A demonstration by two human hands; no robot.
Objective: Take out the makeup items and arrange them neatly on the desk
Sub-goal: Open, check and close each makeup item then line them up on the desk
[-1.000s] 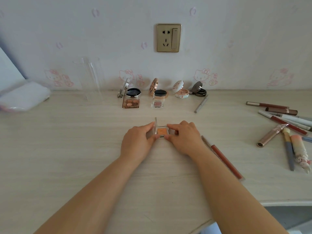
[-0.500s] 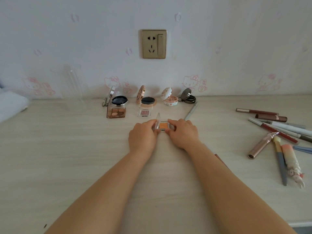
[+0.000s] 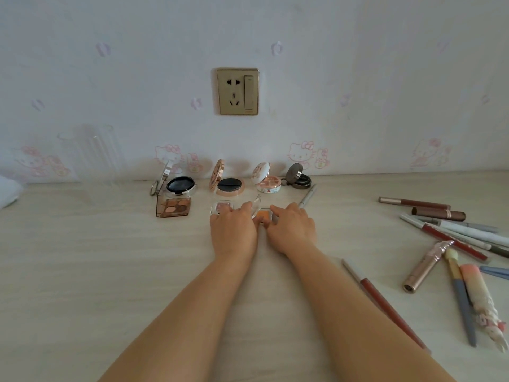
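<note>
Both our hands are on the small orange eyeshadow pan [image 3: 264, 215], which sits on the desk [image 3: 96, 271] mid-frame, in front of the back row. Left hand [image 3: 232, 230] grips its left side, fingers curled by the raised clear lid [image 3: 256, 206]. Right hand [image 3: 292, 230] pinches the right edge, index finger stretched along the far side. Lid stands open, tilted up to the left.

Just left of it, touching or nearly so (our left hand hides the gap), lies a pink eyeshadow pan [image 3: 223, 206] in a clear case. Further left: a brown four-colour palette [image 3: 174, 207], lid up.

Back row along the wall, all open: silver compact [image 3: 180, 184], rose-gold compact [image 3: 230, 186], white patterned compact [image 3: 267, 183], dark grey compact [image 3: 298, 180]. A thin grey pencil [image 3: 307, 196] lies diagonally right of our right hand.

Clear ribbed cup [image 3: 93, 155] stands far left by the wall. Red lip pencil [image 3: 385, 304] lies beside our right forearm. Right side of the desk: loose pile of tubes and pens [image 3: 454, 230], a rose-gold tube [image 3: 425, 267], a blue-handled brush [image 3: 462, 299], and a pink brush [image 3: 479, 296]. Gold wall socket [image 3: 237, 91] above.
</note>
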